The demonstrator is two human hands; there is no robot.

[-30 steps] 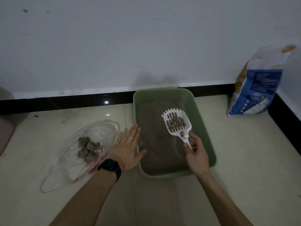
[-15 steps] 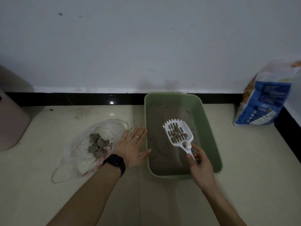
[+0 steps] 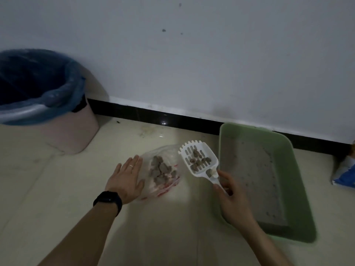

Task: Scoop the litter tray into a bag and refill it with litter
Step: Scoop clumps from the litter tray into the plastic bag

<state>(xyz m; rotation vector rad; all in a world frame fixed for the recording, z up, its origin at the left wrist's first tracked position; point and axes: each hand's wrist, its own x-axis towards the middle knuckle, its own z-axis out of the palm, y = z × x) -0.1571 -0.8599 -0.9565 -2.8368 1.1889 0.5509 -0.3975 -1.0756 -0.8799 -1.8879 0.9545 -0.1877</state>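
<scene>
Green plastic litter tray [image 3: 286, 169] on the pale tiled floor [image 3: 57, 189] at the right, one short end close to the black skirting [image 3: 192, 121], with grey litter [image 3: 255, 179] spread flat inside. Just left of the tray, white slotted scoop [image 3: 198, 160], held up in the right hand [image 3: 232, 198]: fingers and thumb curled around the thin handle, scoop head pointing away and a little to the left, about level. Carries a small heap of brown-grey clumps [image 3: 199, 162]. Hangs over the floor between tray and bag, with its far left corner at the right edge of the clear plastic bag [image 3: 151, 189]. Bag lying on the floor, some red print on its near side, and inside it a pile [image 3: 162, 169] of bigger grey lumps. Left hand [image 3: 124, 179] open, palm down, fingers straight and close together, resting at the left edge of the bag; thin ring [image 3: 130, 166] on one finger, black watch [image 3: 108, 201] on the wrist. Further left, near the wall [image 3: 230, 64], pink bin [image 3: 76, 135] with a blue liner [image 3: 57, 96] folded over its rim. At the far right edge, part of a blue and white sack [image 3: 343, 175], cut by the frame, near the tray but apart from it. Above the skirting, white wall with a few small dark marks. Dim light everywhere; not possible to tell whether the scoop touches the bag or only hangs above it.
</scene>
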